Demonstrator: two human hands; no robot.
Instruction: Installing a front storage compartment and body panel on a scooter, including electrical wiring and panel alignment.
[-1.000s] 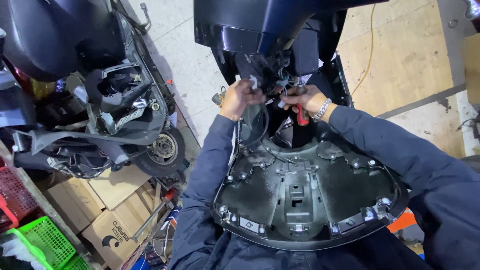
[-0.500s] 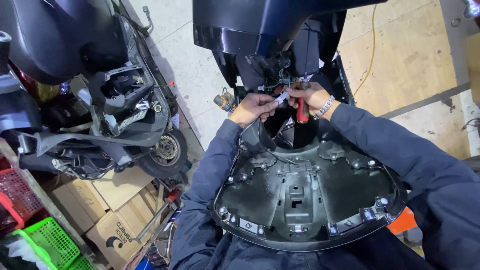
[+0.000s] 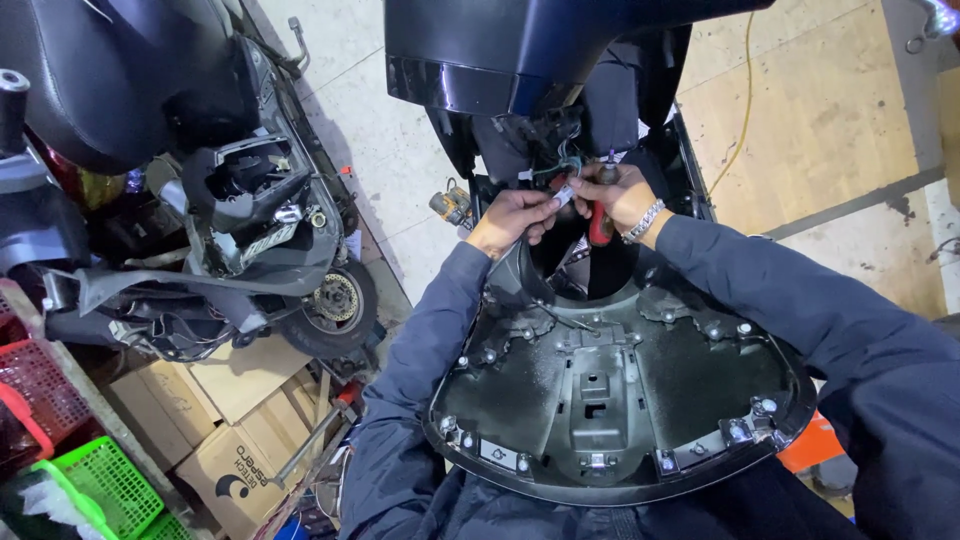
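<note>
Left hand and right hand meet just under the nose of the glossy dark-blue scooter body panel, w/ the small white plastic wire connector pinched between them.

Left fingers are narrow, closed on the connector's near end; thumb and forefinger tips do the gripping, rest of the hand curled under. Right fingers are also closed: they wrap the red-handled screwdriver, and the fingertips touch the connector's far end at the same time. Metal link bracelet sits on the right wrist.

Key relation: connector lies directly between the two sets of fingertips, long axis roughly left-right w/ a slight upward tilt toward the right hand. Its thin green and dark wires run up and away into the opening under the panel. Screwdriver axis is nearly vertical, handle hanging down below the right palm, shaft tip up near the wires; exact tip contact can't be told. Both hands are about equally close; left has the cleaner pinch.

Below the hands the black moulded plastic scooter underside tray rests against the person's lap, ribs and clips facing up. Off to the left: a stripped scooter frame w/ small wheel, brown cardboard boxes, green plastic crate.
</note>
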